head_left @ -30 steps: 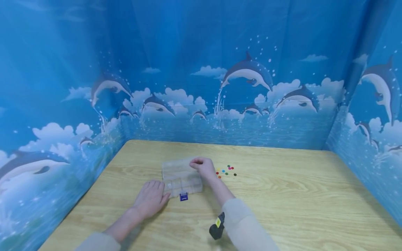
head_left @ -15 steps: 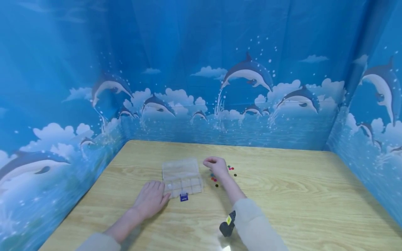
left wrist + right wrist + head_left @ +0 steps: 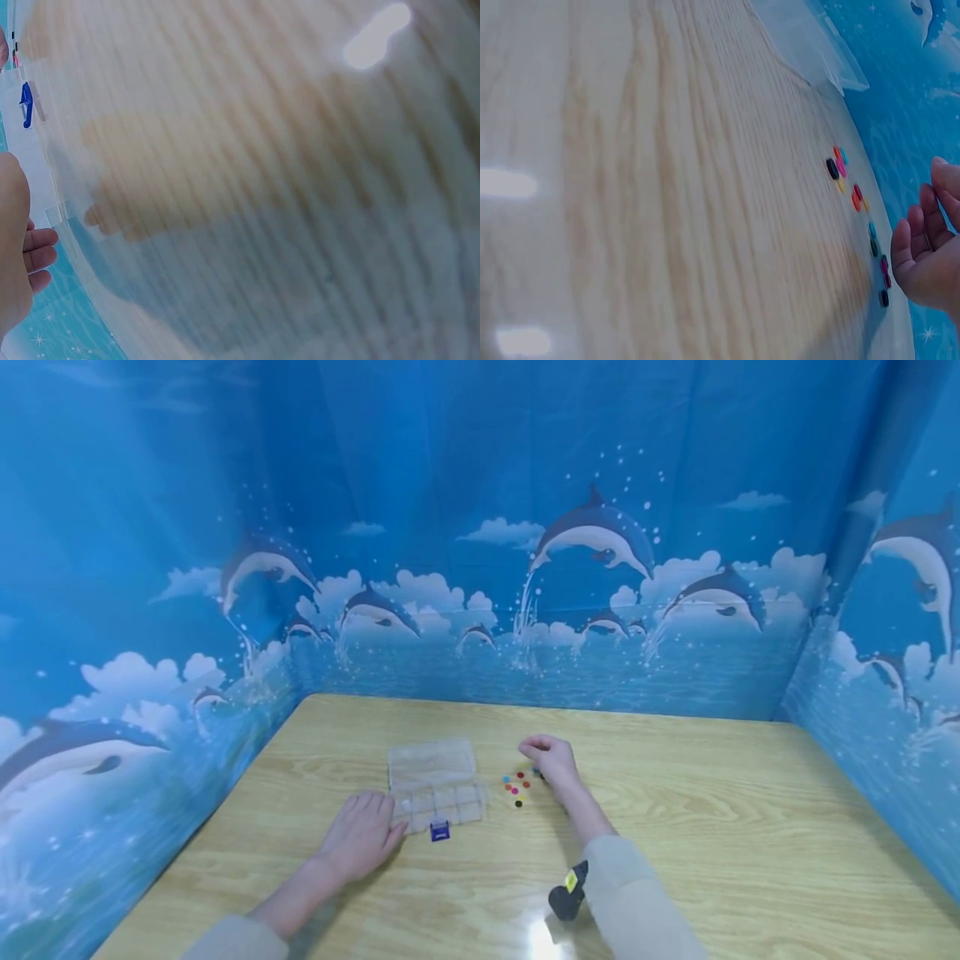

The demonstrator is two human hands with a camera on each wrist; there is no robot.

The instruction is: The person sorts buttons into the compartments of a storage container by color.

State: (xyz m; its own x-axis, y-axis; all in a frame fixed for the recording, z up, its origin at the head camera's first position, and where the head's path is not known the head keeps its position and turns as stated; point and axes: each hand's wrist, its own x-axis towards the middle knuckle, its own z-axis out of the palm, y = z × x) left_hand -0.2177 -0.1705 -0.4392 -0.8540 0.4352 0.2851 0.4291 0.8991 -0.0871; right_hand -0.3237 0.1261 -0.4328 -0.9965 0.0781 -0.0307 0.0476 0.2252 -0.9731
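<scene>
A clear plastic compartment box [image 3: 459,808] lies on the table with its lid [image 3: 431,762] folded back and a blue latch [image 3: 440,832] at its front. My left hand [image 3: 362,831] rests against the box's left end, fingers extended and thumb by the front corner. To the right of the box are several small round coloured pieces [image 3: 514,791], like buttons, in red, orange, pink, blue, yellow and black. Over the right part of this group is my right hand [image 3: 557,764], which covers some of them. Its fingers [image 3: 921,225] are loosely bent, with nothing visible between them.
The wooden table [image 3: 712,827] carries the box and the coloured pieces. A blue curtain [image 3: 450,485] printed with dolphins stands along its back and sides. A black wrist camera [image 3: 568,893] is at the right sleeve.
My right hand has moved right, from above the box lid to over the coloured pieces, uncovering those nearer the box. The left hand and box have stayed put.
</scene>
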